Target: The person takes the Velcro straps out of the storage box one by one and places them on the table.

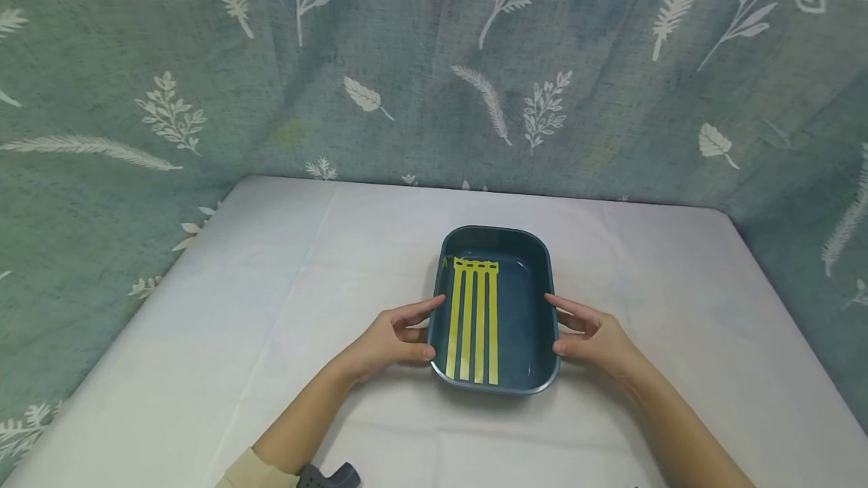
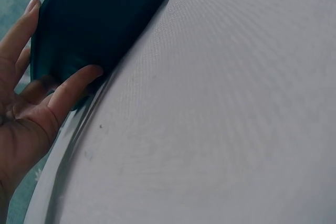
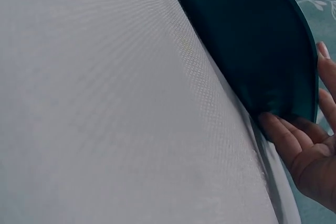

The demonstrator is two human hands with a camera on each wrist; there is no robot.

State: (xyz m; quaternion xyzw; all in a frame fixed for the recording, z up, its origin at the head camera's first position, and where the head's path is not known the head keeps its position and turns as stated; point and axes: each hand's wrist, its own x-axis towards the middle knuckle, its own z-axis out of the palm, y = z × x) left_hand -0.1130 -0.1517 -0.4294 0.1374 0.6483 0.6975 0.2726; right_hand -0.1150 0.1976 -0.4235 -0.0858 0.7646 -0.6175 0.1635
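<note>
A dark teal rectangular tray with rounded corners sits near the middle of the white table. Inside it, along its left half, several flat yellow-green straps lie side by side, their slotted ends toward the far wall. My left hand holds the tray's left side, index fingertip at the rim and thumb near the front corner. On the opposite side my right hand grips the tray in much the same way. Both wrist views show the tray's outer wall, with fingers spread along it; the straps are hidden there.
White cloth covers the table. Behind and at the sides hangs a green curtain with white leaf prints. A dark device sits by the left sleeve at the bottom edge.
</note>
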